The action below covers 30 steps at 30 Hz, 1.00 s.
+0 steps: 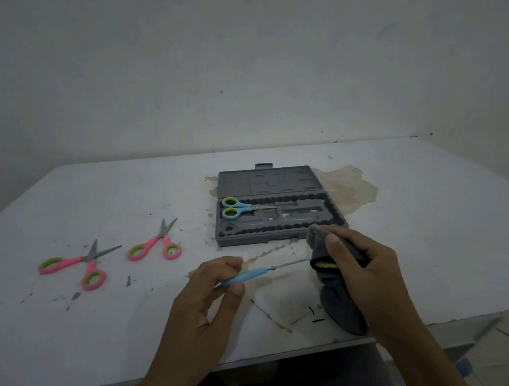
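The left hand [212,290] was partly closed, its fingers curled and its thumb brought up from below, so that it pinched the blue handle of a slim blue-handled tool [244,276] between the thumb and the fingertips. The tool lay nearly level just above the tabletop [433,239], with its thin metal shaft pointing to the person's right. The far end of the shaft ran into the fold of a grey cloth [338,302] and was hidden there, so it could not be told whether the tip was a blade or a point. The right hand [366,269] gripped that cloth with its fingers wrapped round the bunched upper part and its thumb pressed flat on top. The loose lower end of the cloth hung down to the near edge of the tabletop, and a short yellow-green strip showed inside the fold. Both hands were held close together at the near middle of the tabletop, with only the bare shaft between them. Just beyond the right hand an open grey case [260,238] lay flat with its lid folded back. A pair of blue scissors [236,208] with green-lined rings lay in its left end. Well to the left, two pairs of pink scissors lay apart on the tabletop with their blades spread, one pair [91,257] further left and the other [160,236] nearer the case. A brownish stain [353,188] spread from behind the case.
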Available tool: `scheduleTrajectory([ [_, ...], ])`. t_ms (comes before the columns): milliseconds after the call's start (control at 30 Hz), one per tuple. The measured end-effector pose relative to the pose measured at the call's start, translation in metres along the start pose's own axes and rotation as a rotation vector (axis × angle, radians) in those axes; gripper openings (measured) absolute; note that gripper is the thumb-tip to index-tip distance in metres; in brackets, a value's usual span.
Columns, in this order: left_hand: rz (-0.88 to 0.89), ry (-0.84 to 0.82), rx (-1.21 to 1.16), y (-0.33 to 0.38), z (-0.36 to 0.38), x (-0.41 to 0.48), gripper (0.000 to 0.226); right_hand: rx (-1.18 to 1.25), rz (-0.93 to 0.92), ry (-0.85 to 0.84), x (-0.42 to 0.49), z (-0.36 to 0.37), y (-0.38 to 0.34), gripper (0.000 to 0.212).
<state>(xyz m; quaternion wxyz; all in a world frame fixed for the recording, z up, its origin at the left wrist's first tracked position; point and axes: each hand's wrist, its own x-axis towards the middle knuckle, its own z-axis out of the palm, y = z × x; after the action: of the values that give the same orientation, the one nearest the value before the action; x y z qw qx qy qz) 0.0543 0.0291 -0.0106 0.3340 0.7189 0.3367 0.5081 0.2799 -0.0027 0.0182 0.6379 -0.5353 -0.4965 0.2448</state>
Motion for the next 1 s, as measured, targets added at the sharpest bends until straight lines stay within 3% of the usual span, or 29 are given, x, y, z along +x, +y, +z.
scheduleTrajectory([
  [133, 0.032, 0.006, 0.028, -0.004, 0.0, 0.001, 0.019, 0.024, 0.027, 0.036, -0.004, -0.005, 0.001, 0.019],
  [333, 0.102, -0.012, 0.098, -0.003, -0.001, 0.001, 0.019, 0.062, 0.156, -0.144, -0.004, -0.009, -0.004, 0.017],
  [467, 0.143, -0.052, 0.223, 0.0, -0.002, 0.002, 0.006, 0.076, 0.161, -0.156, -0.003, -0.009, -0.006, 0.018],
  [600, 0.152, -0.002, 0.322, 0.006, -0.006, 0.005, 0.011, 0.059, 0.149, -0.173, -0.004, -0.011, -0.005, 0.018],
  [700, 0.052, 0.06, 0.297, 0.011, -0.007, 0.006, 0.008, 0.04, 0.122, -0.186, -0.005, -0.01, -0.006, 0.019],
  [867, -0.28, 0.107, -0.04, 0.017, 0.0, 0.007, 0.023, -0.051, 0.04, -0.224, -0.009, -0.001, -0.005, 0.018],
  [1000, -0.328, 0.123, -0.088, 0.017, 0.002, 0.008, 0.02, -0.068, 0.003, -0.145, -0.01, 0.0, -0.001, 0.018],
])
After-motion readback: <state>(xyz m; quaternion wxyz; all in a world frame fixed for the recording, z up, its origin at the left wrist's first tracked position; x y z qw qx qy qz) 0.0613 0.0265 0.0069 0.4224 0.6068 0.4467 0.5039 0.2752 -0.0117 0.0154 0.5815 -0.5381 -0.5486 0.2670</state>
